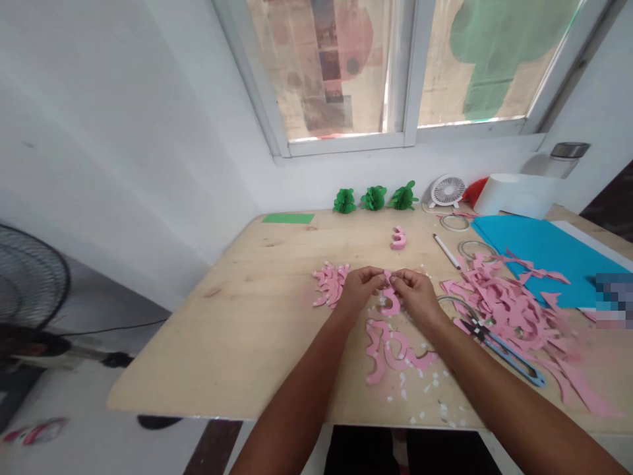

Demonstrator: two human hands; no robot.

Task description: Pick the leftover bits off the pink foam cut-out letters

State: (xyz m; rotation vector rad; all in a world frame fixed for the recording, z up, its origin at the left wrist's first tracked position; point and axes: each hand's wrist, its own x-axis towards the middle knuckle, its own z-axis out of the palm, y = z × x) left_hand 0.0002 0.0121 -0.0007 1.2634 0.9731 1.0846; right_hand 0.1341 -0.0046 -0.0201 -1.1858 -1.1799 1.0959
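Observation:
My left hand and my right hand meet over the table, fingertips pinched on the upper end of a pink curved paper cutout. It is shaped like a 3 and hangs between them. Below lie several more pink curved cutouts, with small white bits scattered around. Left of my left hand is a pile of pink cutouts. Farther back rests a stack of pink 3-shaped pieces. Blue-handled scissors lie beside my right forearm.
Pink paper scraps heap at the right, beside blue sheets. Tape rolls and a white pen lie near them. Three green paper figures and a small white fan line the wall. A green strip lies back left.

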